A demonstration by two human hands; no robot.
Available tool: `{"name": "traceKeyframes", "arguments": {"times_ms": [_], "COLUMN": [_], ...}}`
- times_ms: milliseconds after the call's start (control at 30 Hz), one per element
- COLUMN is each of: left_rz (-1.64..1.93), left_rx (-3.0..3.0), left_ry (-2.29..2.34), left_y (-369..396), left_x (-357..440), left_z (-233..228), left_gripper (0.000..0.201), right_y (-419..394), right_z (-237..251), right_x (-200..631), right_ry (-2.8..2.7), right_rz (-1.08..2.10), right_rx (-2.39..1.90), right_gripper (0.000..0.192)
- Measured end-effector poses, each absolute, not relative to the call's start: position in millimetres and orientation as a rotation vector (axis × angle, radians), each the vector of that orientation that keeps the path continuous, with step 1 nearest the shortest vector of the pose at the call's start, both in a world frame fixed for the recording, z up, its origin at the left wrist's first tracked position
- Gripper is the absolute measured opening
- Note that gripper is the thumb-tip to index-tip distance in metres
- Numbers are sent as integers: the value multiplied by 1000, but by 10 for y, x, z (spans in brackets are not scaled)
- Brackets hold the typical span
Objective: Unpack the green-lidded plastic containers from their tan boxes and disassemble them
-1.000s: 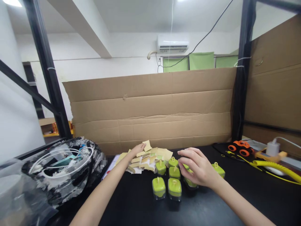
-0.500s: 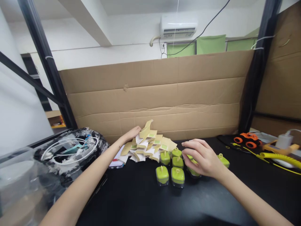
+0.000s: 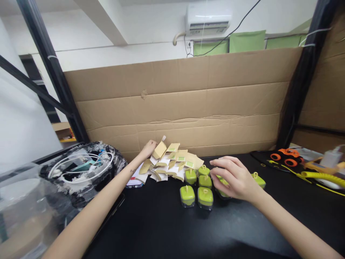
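A heap of small folded tan card boxes (image 3: 174,163) lies at the back of the black table (image 3: 167,223). My left hand (image 3: 148,148) is at the heap's left end and pinches one tan box (image 3: 159,149), lifted above the rest. In front of the heap stand several small clear cases with green tops (image 3: 196,189). My right hand (image 3: 232,178) rests over the right side of that group, fingers curled around one green case (image 3: 222,188) that it partly hides. Another green case (image 3: 258,179) sits just right of that hand.
A cardboard sheet (image 3: 183,104) walls off the back of the table. A black-and-white bag with white cables (image 3: 81,171) lies at the left, with a clear plastic container (image 3: 21,212) in front. At the right are an orange toy car (image 3: 286,155), a yellow coiled hose (image 3: 323,177) and a white charger (image 3: 332,157). A phone (image 3: 134,182) lies under the heap's left edge.
My left hand has picked one tan box out of the heap and raised it. My right hand has stayed over the green cases. The camera has tilted down slightly.
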State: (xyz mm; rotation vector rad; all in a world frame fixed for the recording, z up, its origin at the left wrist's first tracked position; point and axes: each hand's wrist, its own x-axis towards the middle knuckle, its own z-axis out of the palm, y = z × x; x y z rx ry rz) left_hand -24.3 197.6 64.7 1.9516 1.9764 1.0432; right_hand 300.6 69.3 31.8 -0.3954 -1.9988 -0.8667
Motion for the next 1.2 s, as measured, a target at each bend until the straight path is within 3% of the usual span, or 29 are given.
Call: {"name": "traceKeyframes", "arguments": {"times_ms": [167,333,400,467,600,700,800,933,1200], "left_rz": [1248,1306,1012,809,775,813,776,740,683], "left_rx": [2019,2258,2325,2239,1991,1974,1991,1985,2049], "left_ry": [2024,1788,1385,1149,1006,1056,1180,1154,1315], "left_y": [1656,936,678,514,474,529,533,487,388], "left_x": [-200,152,310,421,471,423,361,324,377], "left_z": [846,715,452,150,-259,-336,-352,-397,-305], "left_gripper": [19,17,24,44,54,51,68,59,56], "right_y": [680,551,496,464,477,516,561,601,508], "right_z": [369,309,206,91,-20,33,102,96,-20], "right_x": [3028,2801,2646,2506,2364,2333,2292,2239,2214], "right_ry": [-2088,-2326,-2349,-2379,-2498,-2505,-2450,-2390,-2366], "right_rz": [-739,-250,-136,-98,-45,114,294,157,119], "right_rx": [-429,-673,-786,-836,-840,-819,-799,-892,-925], "right_gripper": [15,10,10,20,38,35,22,6,5]}}
